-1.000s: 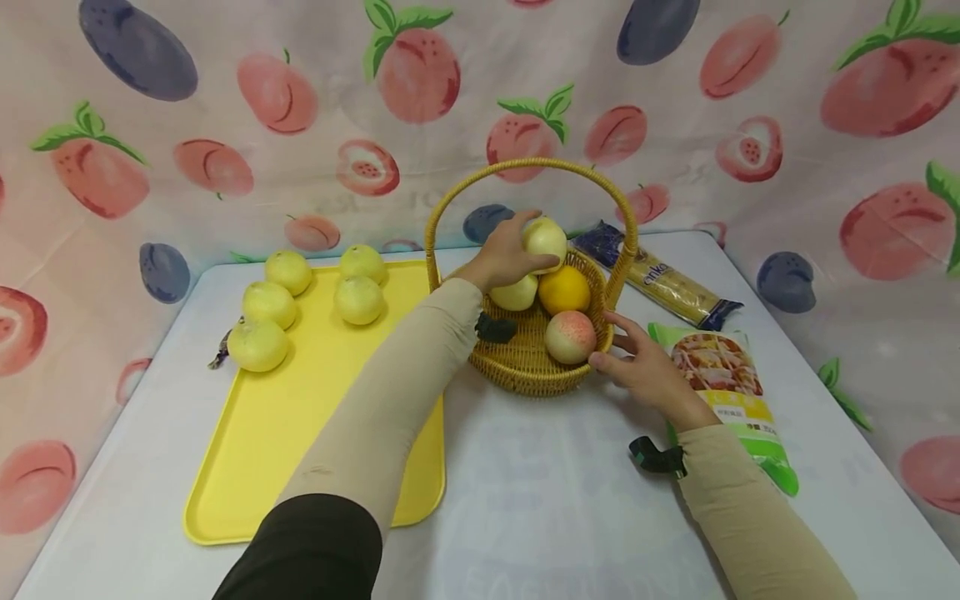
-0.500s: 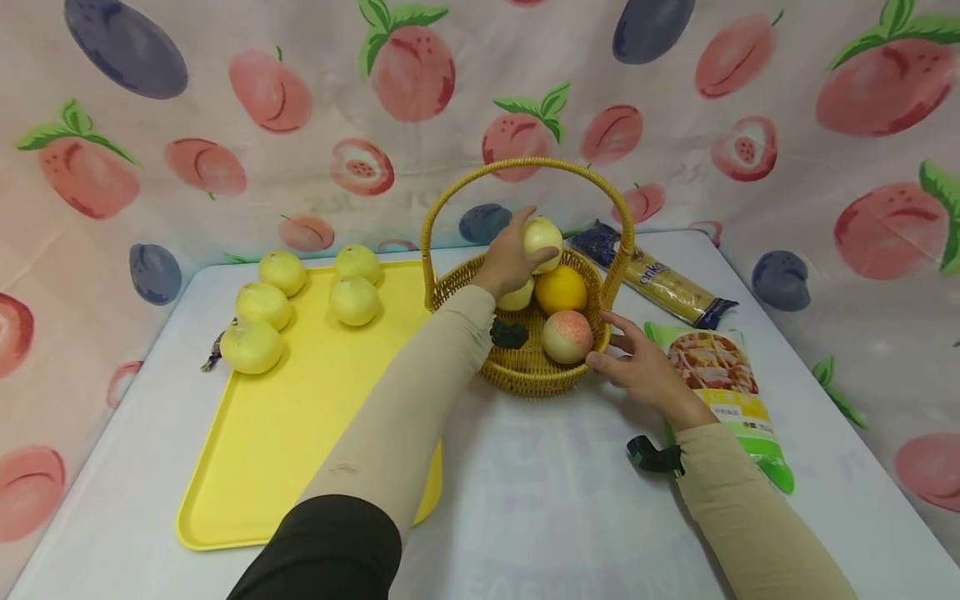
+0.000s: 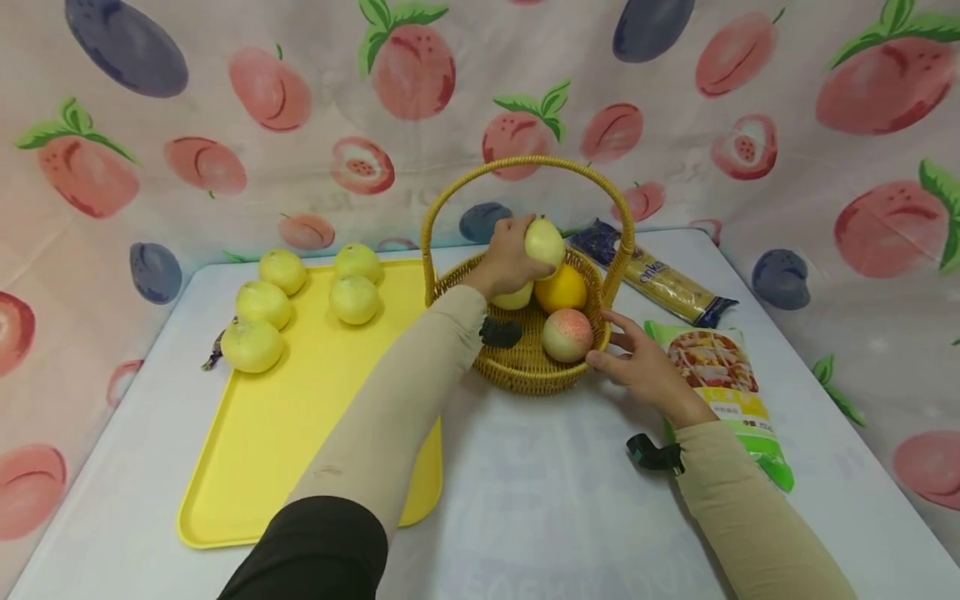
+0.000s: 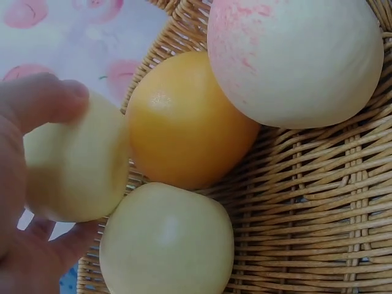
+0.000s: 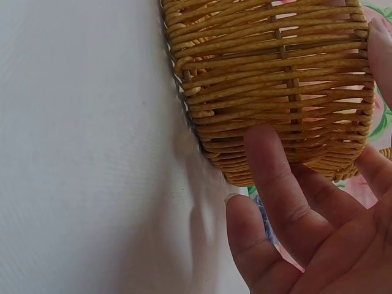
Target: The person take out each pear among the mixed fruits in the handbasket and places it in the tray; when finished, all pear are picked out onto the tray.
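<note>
My left hand [image 3: 512,260] grips a pale yellow pear [image 3: 543,242] above the back of the wicker basket [image 3: 525,383], its stem showing. In the left wrist view my thumb and fingers curl around this pear. Below it in the basket lie a second pale fruit [image 4: 168,242], an orange [image 3: 561,289] and a pink-and-cream peach [image 3: 567,336]. My right hand [image 3: 641,367] rests at the basket's right side. In the right wrist view its fairly straight fingers [image 5: 269,162] lie at the woven wall, the little finger apart from it.
A yellow tray [image 3: 300,450] lies to the left, with several yellow round fruits [image 3: 252,345] at its far and left edges. Right of the basket lie a pasta packet [image 3: 667,283] and a green food bag [image 3: 720,375]. The basket's tall handle [image 3: 528,160] arches over my left hand.
My left hand has tightened slightly around the pear and turned it, so the stem now shows. The right hand and the basket keep their places.
</note>
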The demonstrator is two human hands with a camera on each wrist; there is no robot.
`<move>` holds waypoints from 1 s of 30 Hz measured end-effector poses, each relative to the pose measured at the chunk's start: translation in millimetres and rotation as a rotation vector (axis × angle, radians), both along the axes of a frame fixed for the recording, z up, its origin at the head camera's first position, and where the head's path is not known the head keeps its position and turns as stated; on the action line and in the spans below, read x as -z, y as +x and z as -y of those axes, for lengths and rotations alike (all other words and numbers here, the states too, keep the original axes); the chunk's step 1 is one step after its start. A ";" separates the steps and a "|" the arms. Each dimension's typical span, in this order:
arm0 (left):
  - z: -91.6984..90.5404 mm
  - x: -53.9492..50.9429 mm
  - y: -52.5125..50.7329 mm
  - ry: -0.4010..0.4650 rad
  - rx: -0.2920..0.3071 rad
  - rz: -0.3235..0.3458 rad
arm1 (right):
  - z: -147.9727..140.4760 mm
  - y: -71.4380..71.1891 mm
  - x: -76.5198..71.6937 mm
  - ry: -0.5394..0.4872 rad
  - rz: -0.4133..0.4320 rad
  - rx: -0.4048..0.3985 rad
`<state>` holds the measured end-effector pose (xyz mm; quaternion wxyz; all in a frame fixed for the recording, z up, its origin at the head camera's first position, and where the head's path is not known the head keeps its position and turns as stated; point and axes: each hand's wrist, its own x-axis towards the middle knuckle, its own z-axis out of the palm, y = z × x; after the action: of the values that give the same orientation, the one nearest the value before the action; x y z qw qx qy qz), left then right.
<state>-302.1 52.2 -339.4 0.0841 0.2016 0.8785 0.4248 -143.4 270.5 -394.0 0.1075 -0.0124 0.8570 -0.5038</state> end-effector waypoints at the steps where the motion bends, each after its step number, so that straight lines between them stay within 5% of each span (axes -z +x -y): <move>1: 0.9 -0.6 0.6 -0.006 0.000 0.007 | 0.1 -0.1 -0.3 0.000 0.000 -0.001; 14: 15.8 -11.8 17.0 0.098 0.139 -0.054 | 0.5 -0.2 -0.1 -0.015 0.014 -0.001; 21: 24.9 -18.3 32.6 0.125 0.191 -0.133 | 0.1 0.5 -0.5 -0.006 0.019 0.002; 30: 42.1 -26.7 61.8 0.115 0.256 -0.149 | 1.4 0.1 -1.1 0.001 0.012 0.004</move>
<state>-240.3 10.2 -312.7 0.0604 0.3475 0.8236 0.4443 -143.2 269.1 -392.9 0.1117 -0.0076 0.8566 -0.5037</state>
